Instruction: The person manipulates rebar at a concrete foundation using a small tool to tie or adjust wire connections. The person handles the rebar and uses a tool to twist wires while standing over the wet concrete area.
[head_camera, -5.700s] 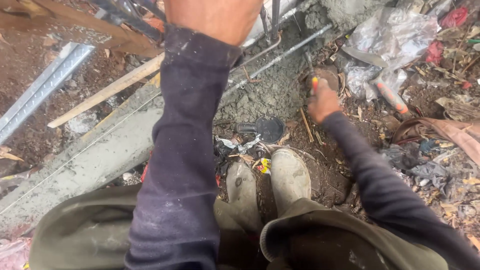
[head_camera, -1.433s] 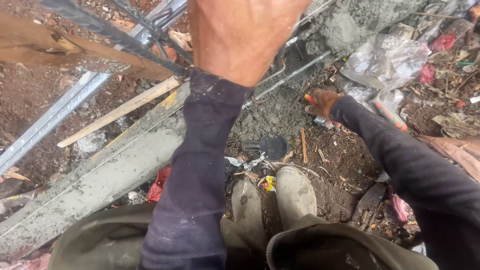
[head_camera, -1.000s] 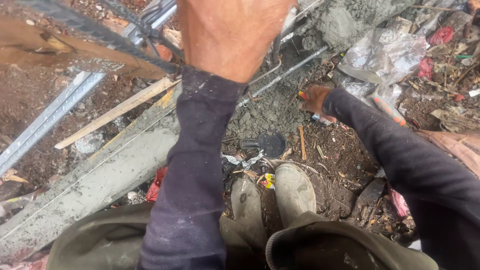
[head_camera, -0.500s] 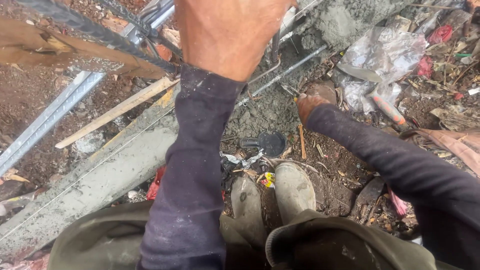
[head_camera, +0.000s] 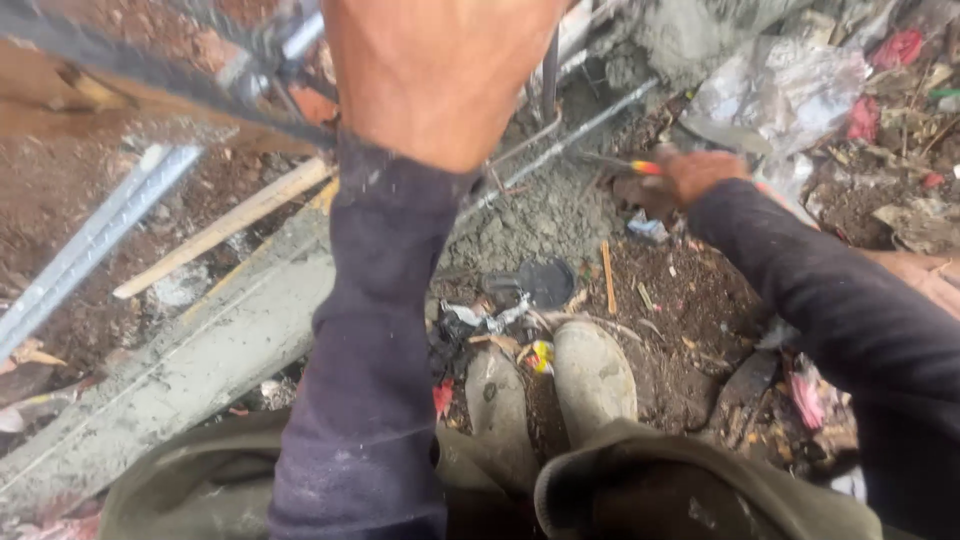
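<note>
Half a second on, the right hand (head_camera: 705, 175) has lifted a little from the dirt and now grips a tool with a red and yellow handle (head_camera: 640, 167), its dark tip pointing left toward the grey concrete (head_camera: 540, 215). Close to the lens, the left hand (head_camera: 440, 70) seems closed around a thin steel rod (head_camera: 549, 75), though the fingers are hidden behind it. Beyond the right hand lies a crumpled clear plastic bag (head_camera: 780, 90), with a red wrapper (head_camera: 898, 48) further right. Two muddy boots (head_camera: 560, 385) stand below, a small yellow label scrap (head_camera: 541, 356) between them.
</note>
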